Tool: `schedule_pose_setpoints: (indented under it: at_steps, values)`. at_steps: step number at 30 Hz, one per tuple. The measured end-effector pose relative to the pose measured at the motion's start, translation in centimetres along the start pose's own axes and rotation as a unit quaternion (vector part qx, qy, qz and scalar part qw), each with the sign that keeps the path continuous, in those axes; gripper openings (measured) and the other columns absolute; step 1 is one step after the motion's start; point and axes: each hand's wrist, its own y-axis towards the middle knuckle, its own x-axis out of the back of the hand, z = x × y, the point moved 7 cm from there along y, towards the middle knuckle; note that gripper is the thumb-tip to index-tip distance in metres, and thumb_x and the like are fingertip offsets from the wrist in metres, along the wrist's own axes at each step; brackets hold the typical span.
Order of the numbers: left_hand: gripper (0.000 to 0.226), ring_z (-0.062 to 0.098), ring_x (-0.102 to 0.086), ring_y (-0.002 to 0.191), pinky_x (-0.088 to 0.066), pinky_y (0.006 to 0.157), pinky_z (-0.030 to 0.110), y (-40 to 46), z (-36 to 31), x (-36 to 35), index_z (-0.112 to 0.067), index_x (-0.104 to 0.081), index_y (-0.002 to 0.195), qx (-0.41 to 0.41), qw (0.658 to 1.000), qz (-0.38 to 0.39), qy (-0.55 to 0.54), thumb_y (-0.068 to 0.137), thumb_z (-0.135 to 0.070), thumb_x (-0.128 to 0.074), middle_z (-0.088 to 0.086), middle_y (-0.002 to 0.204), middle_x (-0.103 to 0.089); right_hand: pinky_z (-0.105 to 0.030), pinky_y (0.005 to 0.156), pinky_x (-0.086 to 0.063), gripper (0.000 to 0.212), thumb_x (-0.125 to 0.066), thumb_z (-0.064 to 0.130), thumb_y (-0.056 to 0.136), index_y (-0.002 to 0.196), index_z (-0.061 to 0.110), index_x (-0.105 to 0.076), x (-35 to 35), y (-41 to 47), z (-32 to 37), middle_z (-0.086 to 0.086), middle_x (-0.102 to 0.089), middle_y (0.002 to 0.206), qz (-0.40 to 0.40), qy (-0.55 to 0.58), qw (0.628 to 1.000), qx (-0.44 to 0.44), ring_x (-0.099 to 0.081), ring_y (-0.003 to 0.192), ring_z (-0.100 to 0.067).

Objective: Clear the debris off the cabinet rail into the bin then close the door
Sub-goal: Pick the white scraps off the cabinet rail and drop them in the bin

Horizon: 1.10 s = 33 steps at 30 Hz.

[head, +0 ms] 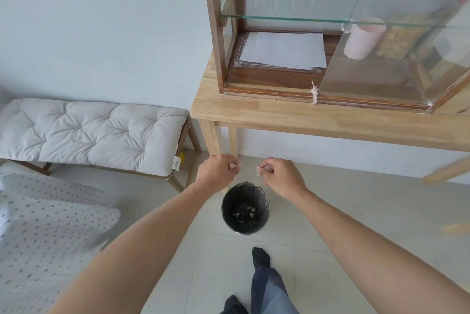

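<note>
A small black-lined bin stands on the floor with several scraps inside. My left hand hovers just above its far left rim, fingers pinched on a tiny white scrap. My right hand hovers above the far right rim, pinching a small white scrap of debris. Up on the wooden table, a twisted white scrap rests on the cabinet rail against the edge of the glass sliding door, which stands partly open.
The glass cabinet holds white papers and a pink cup. The wooden table carries the cabinet. A cushioned bench stands at left, a dotted cushion lower left. My socked feet are behind the bin.
</note>
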Motion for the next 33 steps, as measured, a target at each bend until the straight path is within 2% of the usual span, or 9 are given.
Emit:
schedule_pose_setpoints:
  at_steps: [2, 5, 8, 14, 18, 22, 25, 29, 33]
  values:
    - [0.028, -0.007, -0.061, 0.063, -0.037, 0.052, 0.017, 0.4, 0.8, -0.6, -0.030, -0.075, 0.127, 0.008, 1.000, 0.013, 0.003, 0.103, -0.044, -0.070, -0.020, 0.070, -0.066, -0.028, 0.066, -0.047, 0.016, -0.066, 0.042, 0.100, 0.110, 0.034, -0.076, -1.3, 0.1, -0.8, 0.026, -0.073, 0.062, 0.025, -0.005, 1.000, -0.008, -0.067, 0.060, 0.003]
    - [0.031, -0.006, -0.063, 0.065, -0.038, 0.052, 0.019, 1.0, 1.6, -1.0, -0.031, -0.074, 0.130, 0.023, 0.999, 0.022, -0.002, 0.102, -0.044, -0.071, -0.019, 0.071, -0.068, -0.029, 0.072, -0.051, 0.032, -0.064, 0.036, 0.099, 0.129, 0.031, -0.073, -1.9, 0.4, -1.5, 0.016, -0.076, 0.065, 0.038, -0.009, 0.999, -0.020, -0.070, 0.072, -0.002]
    - [0.031, -0.006, -0.063, 0.068, -0.040, 0.053, 0.021, 1.2, 1.9, -0.5, -0.030, -0.074, 0.129, 0.028, 0.999, 0.019, -0.007, 0.102, -0.043, -0.070, -0.018, 0.070, -0.070, -0.031, 0.076, -0.052, 0.032, -0.062, 0.034, 0.100, 0.130, 0.030, -0.073, -1.3, 0.9, -1.6, 0.012, -0.078, 0.069, 0.030, -0.007, 0.999, -0.026, -0.068, 0.071, -0.003]
    - [0.029, 0.003, -0.070, 0.072, -0.054, 0.063, 0.027, 1.4, 0.8, 2.6, -0.029, -0.074, 0.129, 0.018, 1.000, -0.004, -0.024, 0.103, -0.041, -0.068, -0.015, 0.071, -0.074, -0.030, 0.069, -0.048, 0.026, -0.063, 0.035, 0.103, 0.126, 0.028, -0.074, 1.8, 1.3, 0.4, 0.009, -0.077, 0.069, -0.015, 0.012, 1.000, -0.014, -0.064, 0.060, -0.007]
    - [0.030, 0.005, -0.069, 0.073, -0.050, 0.062, 0.026, 1.3, -0.7, 5.5, -0.028, -0.074, 0.129, -0.002, 0.999, -0.031, -0.031, 0.103, -0.042, -0.067, -0.017, 0.072, -0.072, -0.030, 0.069, -0.049, 0.026, -0.063, 0.035, 0.103, 0.126, 0.027, -0.073, 4.8, 0.9, 2.3, 0.009, -0.077, 0.072, -0.050, 0.018, 0.999, -0.005, -0.065, 0.063, -0.009]
    - [0.031, 0.012, -0.069, 0.082, -0.049, 0.062, 0.027, 1.1, -3.0, 8.8, -0.026, -0.074, 0.129, -0.027, 0.997, -0.062, -0.032, 0.103, -0.042, -0.068, -0.010, 0.088, -0.076, -0.033, 0.070, -0.055, 0.023, -0.063, 0.035, 0.103, 0.122, 0.029, -0.074, 8.3, 0.1, 3.9, 0.009, -0.078, 0.071, -0.087, 0.027, 0.996, 0.008, -0.069, 0.067, -0.012]
    - [0.032, 0.019, -0.071, 0.093, -0.058, 0.076, 0.036, 1.2, -4.7, 10.8, -0.028, -0.073, 0.130, -0.039, 0.996, -0.075, -0.032, 0.103, -0.043, -0.066, -0.007, 0.096, -0.078, -0.038, 0.075, -0.060, 0.019, -0.063, 0.030, 0.103, 0.116, 0.028, -0.076, 11.0, 0.0, 5.0, 0.011, -0.078, 0.070, -0.117, 0.031, 0.992, 0.020, -0.074, 0.073, -0.015]
    - [0.033, 0.023, -0.070, 0.106, -0.056, 0.084, 0.036, 1.9, -6.5, 12.5, -0.029, -0.074, 0.131, -0.058, 0.993, -0.098, -0.036, 0.103, -0.043, -0.065, -0.008, 0.107, -0.079, -0.037, 0.072, -0.060, 0.021, -0.060, 0.029, 0.101, 0.115, 0.029, -0.077, 14.2, 0.9, 5.8, 0.011, -0.079, 0.071, -0.151, 0.014, 0.988, 0.019, -0.068, 0.067, -0.011]
    - [0.039, 0.026, -0.058, 0.130, -0.052, 0.101, 0.042, 2.7, -8.1, 12.5, -0.025, -0.070, 0.140, -0.115, 0.985, -0.126, 0.013, 0.105, -0.040, -0.065, -0.001, 0.135, -0.070, -0.041, 0.087, -0.060, 0.027, -0.060, 0.033, 0.101, 0.124, 0.031, -0.074, 16.9, 2.2, 6.0, 0.006, -0.081, 0.089, -0.176, -0.035, 0.984, 0.002, -0.075, 0.094, -0.025]
